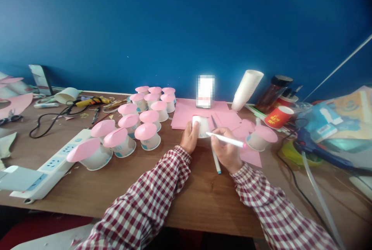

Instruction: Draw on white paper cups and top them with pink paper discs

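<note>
My left hand [190, 138] grips a white paper cup [203, 130] in front of the pink paper stack, thumb along its side. My right hand [228, 152] holds a white marker [231, 140] with a pink end, its tip at the cup's side. Faint marks show on the cup there, too small to read. Below the right hand lies another marker [216, 161] with a teal end. To the left stand several upturned paper cups [148, 141] topped with pink paper discs. One more disc-topped cup [259, 141] is right of my right hand.
Pink paper sheets [183, 115] lie under a bright, blurred phone-like screen [205, 100]. Stacked white cups [247, 89] lean at the wall. A power strip [55, 162] is at left. At right are a red cup [279, 117], a dark jar [273, 91] and a blue glue gun [316, 147].
</note>
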### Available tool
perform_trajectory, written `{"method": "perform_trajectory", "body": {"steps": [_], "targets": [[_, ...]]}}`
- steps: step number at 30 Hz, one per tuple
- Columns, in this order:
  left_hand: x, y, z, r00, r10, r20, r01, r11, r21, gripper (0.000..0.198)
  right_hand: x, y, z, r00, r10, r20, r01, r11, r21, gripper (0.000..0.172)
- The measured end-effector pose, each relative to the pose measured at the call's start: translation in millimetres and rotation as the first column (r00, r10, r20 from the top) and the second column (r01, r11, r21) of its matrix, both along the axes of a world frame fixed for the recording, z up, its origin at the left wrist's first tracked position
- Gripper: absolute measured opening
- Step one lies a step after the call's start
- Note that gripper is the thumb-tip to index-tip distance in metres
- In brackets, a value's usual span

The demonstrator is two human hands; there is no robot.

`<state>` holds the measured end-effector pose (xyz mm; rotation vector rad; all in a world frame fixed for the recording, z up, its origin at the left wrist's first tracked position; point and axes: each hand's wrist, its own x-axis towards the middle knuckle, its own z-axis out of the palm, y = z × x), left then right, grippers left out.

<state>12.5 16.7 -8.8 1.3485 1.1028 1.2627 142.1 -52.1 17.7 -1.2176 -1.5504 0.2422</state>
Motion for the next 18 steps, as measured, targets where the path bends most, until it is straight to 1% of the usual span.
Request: {"method": "perform_trajectory", "body": {"steps": [10,14,18], "targets": [[-0.8,0.4,-0.8,0.999,-0.009,-0.034,0.01,1.0,0.021,0.044,0.1,-0.1,-0.7,1.0,0.018,0.003,-0.018,1.0,-0.022,0.01],[-1.5,0.0,0.2,0.998,-0.019,-0.053,0.02,1.0,0.017,0.044,0.3,0.3,-1.5,1.0,0.013,0.016,-0.013,1.0,-0.006,0.011],[-1.3,-0.1,0.1,0.998,-0.018,-0.058,0.02,0.999,0.03,0.044,0.4,0.7,-2.6,1.0,0.02,0.015,-0.019,0.999,-0.034,0.011]]}}
